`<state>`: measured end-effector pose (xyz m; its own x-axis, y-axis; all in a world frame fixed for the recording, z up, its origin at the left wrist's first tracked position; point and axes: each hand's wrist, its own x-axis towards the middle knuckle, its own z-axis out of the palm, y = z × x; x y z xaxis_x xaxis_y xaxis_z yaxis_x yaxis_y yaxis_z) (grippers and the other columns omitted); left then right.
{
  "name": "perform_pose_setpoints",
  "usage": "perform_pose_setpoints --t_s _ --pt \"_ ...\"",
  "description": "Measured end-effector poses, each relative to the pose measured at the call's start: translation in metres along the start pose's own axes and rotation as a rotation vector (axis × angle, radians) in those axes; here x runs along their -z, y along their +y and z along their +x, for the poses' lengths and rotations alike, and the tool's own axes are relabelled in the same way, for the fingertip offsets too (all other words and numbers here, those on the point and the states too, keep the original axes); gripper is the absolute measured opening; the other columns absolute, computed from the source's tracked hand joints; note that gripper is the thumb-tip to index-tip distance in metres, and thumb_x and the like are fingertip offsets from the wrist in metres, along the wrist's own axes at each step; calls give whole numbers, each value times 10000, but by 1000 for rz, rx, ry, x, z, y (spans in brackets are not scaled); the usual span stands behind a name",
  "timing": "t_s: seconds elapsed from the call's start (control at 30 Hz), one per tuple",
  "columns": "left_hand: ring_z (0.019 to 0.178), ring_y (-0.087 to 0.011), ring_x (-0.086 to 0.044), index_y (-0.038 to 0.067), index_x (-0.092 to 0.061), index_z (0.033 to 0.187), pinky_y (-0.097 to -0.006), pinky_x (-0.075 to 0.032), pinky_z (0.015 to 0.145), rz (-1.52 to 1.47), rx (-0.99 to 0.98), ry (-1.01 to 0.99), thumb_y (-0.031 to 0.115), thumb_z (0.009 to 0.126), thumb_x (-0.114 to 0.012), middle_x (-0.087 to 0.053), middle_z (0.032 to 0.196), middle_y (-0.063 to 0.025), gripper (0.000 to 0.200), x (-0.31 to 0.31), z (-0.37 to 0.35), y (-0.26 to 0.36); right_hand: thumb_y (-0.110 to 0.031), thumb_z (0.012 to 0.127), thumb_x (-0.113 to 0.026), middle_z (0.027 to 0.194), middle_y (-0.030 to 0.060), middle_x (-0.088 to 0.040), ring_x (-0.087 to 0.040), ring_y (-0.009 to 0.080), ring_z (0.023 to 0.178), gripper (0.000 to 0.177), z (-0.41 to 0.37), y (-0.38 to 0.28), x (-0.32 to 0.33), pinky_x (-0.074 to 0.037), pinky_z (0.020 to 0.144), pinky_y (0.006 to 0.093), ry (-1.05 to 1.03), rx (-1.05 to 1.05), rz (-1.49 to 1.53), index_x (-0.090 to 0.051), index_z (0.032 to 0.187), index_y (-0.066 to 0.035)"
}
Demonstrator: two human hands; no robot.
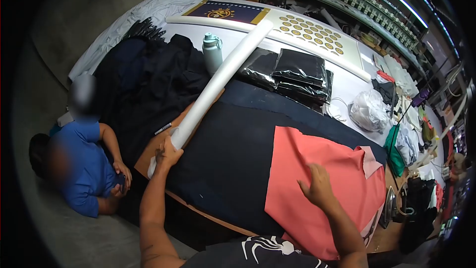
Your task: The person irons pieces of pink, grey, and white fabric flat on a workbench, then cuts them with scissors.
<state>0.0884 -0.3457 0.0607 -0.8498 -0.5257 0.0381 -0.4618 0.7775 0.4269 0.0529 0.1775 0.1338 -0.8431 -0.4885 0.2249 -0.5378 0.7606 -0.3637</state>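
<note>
Left hand (pixel 168 154): fingers closed around the near end of a white roll (pixel 218 87), which slants across the surface (pixel 344 114) past a capped bottle (pixel 212 53). Right hand (pixel 319 186): fingers spread, thumb apart, over coral fabric (pixel 302 164); contact cannot be determined. Coral fabric overlies dark fabric (pixel 228 154).

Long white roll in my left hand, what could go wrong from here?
If the white roll swings sideways, it might knock over the upright bottle right beside it. Your left hand could also nudge the pen lying close by and send it rolling.
</note>
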Motion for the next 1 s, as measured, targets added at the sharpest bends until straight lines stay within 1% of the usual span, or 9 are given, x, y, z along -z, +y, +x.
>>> perform_pose_setpoints --t_s 0.2,0.27,0.4,0.5,0.63,0.7,0.73,0.8,1.0 --pt "1004 -448 -658 -44 -537 1151 -515 -527 893 83 91 -8 173 702 -776 -665 1065 -270 553 -26 0 -1 -206 804 -793 1229 238 -600 -575 418 1146 590 -96 -4 -13 -458 990 469 -99 -215 144 -537 1282 26" --pt "993 -449 -652 -52 -532 1156 -510 -533 873 306 -47 196 140 731 -778 -647 1072 -277 528 -44 0 -21 -214 808 -791 1240 226 -602 -578 406 1154 589 -120 -12 -21 -455 987 474 -108 -258 186 -535 1285 20" --pt "974 -437 -650 -49 -524 1177 -520 -529 862 365 -102 242 118 745 -794 -634 1063 -261 537 -44 -19 -36 -234 826 -784 1266 217 -605 -585 390 1161 584 -142 -33 -24 -458 983 473 -110 -353 262 -538 1291 19" --pt "959 -411 -658 -44 -518 1198 -509 -527 857 429 -129 301 165 749 -828 -627 1079 -240 584 -44 -28 -37 -221 827 -780 1258 213 -610 -592 389 1149 574 -152 -36 -29 -466 974 470 -121 -376 295 -543 1291 19" --pt "902 -349 -664 1 -586 1134 -467 -521 787 430 -264 446 390 727 -870 -648 1016 -191 631 -45 -36 -49 -189 829 -778 1234 234 -607 -608 377 1115 577 -154 -39 -29 -490 961 445 -184 -290 307 -533 1301 35" --pt "867 -332 -661 23 -620 1066 -468 -501 732 397 -138 318 541 764 -792 -650 979 -182 624 -39 -40 -47 -167 825 -780 1210 223 -620 -617 351 1103 580 -159 -37 -38 -494 954 431 -166 -314 314 -530 1311 29" --pt "903 -348 -656 0 -617 1126 -475 -480 786 373 -147 309 555 783 -768 -652 1002 -198 670 -33 -43 -46 -167 825 -780 1210 223 -620 -617 351 1103 580 -158 -38 -40 -494 954 431 -225 -254 330 -530 1311 29" --pt "974 -361 -644 -15 -599 1213 -487 -445 889 326 -144 323 561 824 -723 -654 1054 -215 706 -39 -43 -53 -203 828 -782 1175 228 -643 -633 359 1090 571 -158 -42 -38 -507 929 429 -251 -386 342 -545 1282 49" --pt "1079 -390 -611 26 -552 1336 -505 -411 976 191 -75 154 518 895 -663 -630 1169 -230 670 -31 -48 -56 -216 846 -772 1152 227 -661 -639 369 1086 546 -164 -39 -29 -508 937 432 -349 -355 399 -560 1277 45"
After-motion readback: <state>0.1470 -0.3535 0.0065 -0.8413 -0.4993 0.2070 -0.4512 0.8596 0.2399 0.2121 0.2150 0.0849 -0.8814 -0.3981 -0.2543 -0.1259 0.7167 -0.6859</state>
